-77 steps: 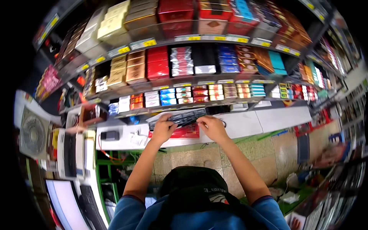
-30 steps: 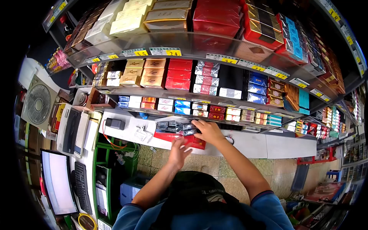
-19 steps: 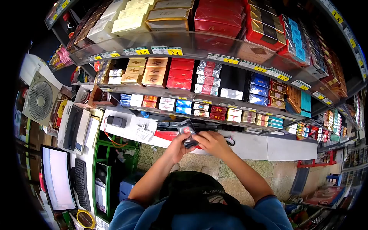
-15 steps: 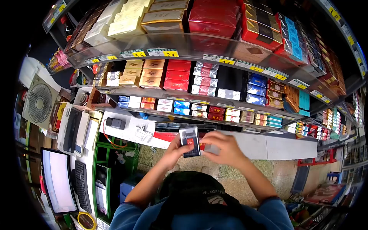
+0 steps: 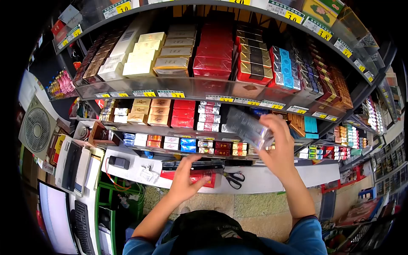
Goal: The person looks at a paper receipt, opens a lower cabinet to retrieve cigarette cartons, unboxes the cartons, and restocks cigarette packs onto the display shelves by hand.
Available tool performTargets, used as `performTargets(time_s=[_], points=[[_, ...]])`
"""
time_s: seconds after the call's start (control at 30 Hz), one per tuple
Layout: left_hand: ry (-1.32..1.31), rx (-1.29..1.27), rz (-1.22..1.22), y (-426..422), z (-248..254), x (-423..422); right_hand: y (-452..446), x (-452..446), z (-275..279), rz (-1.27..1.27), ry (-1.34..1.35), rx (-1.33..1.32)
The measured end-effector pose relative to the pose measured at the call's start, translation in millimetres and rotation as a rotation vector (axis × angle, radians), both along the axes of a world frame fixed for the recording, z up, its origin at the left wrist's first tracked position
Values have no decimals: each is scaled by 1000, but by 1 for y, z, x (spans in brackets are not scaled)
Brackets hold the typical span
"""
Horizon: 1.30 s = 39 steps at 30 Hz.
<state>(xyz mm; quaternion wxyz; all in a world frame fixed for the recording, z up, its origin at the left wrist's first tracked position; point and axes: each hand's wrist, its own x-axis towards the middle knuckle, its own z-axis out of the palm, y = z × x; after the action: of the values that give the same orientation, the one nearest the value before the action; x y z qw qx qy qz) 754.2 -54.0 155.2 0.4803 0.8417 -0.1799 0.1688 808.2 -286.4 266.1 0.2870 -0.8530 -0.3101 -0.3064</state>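
Observation:
My right hand grips a dark pack in clear wrap, blurred by motion, raised in front of the middle shelf just right of the silver and red packs. My left hand is over the counter's front edge, fingers apart and holding nothing. Behind it a red flat box lies on the white counter, with dark packs along its back side. Black-handled scissors rest to the right of the red box.
Shelves of boxed packs with a clear front lip rise ahead. A small black box sits on the counter's left part. Further left are a printer, a fan, a monitor and a keyboard.
The dark pack has passed from my left hand to my right and moved up and right to the shelf. My left hand has opened. The view has tilted up, and the scissors show fully.

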Motion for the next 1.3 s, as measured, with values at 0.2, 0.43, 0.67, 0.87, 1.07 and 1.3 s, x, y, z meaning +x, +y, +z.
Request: performTargets(time_s=[0.2, 0.43, 0.67, 0.87, 1.07, 1.3], points=[[126, 184, -17, 17, -67, -7, 15, 31, -34, -204, -95, -94], [2, 429, 101, 35, -124, -4, 33, 49, -23, -226, 50, -499], [232, 416, 174, 41, -136, 8, 44, 13, -37, -144, -60, -296], [-5, 445, 230, 33, -134, 36, 70, -26, -169, 230, 268, -163], [-3, 478, 186, 29, -140, 44, 62, -5, -258, -81, 176, -383], [365, 659, 15, 10, -121, 57, 50, -9, -283, -1, 248, -264]])
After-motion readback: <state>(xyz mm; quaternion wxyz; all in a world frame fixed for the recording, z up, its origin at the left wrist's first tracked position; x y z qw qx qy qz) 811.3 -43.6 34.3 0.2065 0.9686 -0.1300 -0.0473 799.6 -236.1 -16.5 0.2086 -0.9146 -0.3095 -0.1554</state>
